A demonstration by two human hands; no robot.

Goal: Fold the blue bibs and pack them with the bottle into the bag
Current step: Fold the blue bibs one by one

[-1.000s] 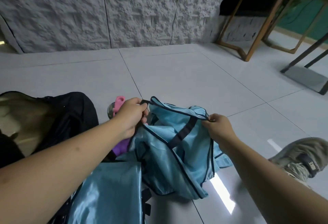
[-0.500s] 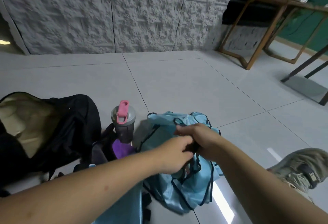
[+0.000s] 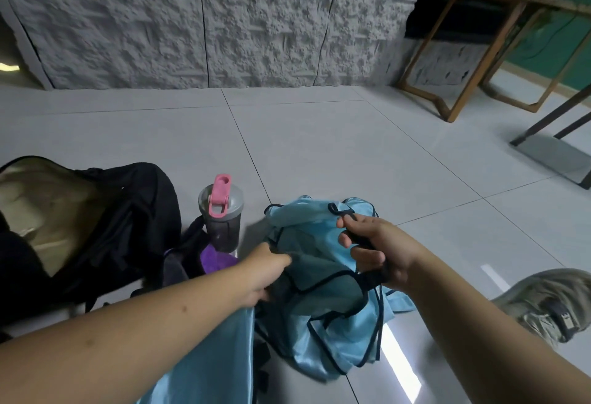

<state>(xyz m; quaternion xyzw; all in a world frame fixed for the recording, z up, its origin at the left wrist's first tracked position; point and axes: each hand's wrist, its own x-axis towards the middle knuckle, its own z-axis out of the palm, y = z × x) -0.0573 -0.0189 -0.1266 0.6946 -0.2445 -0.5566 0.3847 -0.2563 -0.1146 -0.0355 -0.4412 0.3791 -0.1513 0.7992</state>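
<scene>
two hands are closed on the crumpled blue bib (image 3: 323, 301) on the floor: its black strap is gripped by the right hand (image 3: 380, 253), its fabric pinched by the left hand (image 3: 265, 271). the bottle (image 3: 220, 215) is stood upright beside the open black bag (image 3: 96, 227).

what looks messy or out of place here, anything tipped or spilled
Nothing is spilled or tipped. The bottle stands upright on the floor, lid on. The only untidy thing is the blue bib, bunched and crumpled between the left hand and right hand, not yet folded flat.
</scene>
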